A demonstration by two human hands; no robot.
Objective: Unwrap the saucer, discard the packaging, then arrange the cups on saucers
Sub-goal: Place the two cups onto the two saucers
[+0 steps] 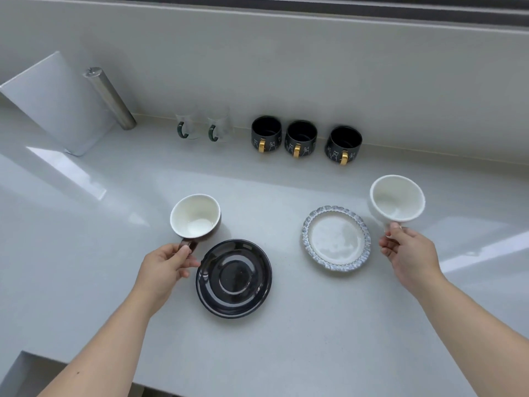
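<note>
My left hand (166, 265) grips the handle of a brown cup (196, 217) with a white inside, held just up and left of a glossy black saucer (234, 278) lying bare on the counter. My right hand (406, 250) pinches the handle of a white cup (397, 197), which sits up and right of a white saucer (336, 239) with a frilled grey-blue rim. Both saucers are bare of cups. No packaging is in view.
Three black mugs with gold handles (300, 138) and two clear glass mugs (201, 126) line the back wall. A steel cylinder (110, 98) and a white board (57, 101) stand at the back left. The counter's front edge (200, 376) is near me.
</note>
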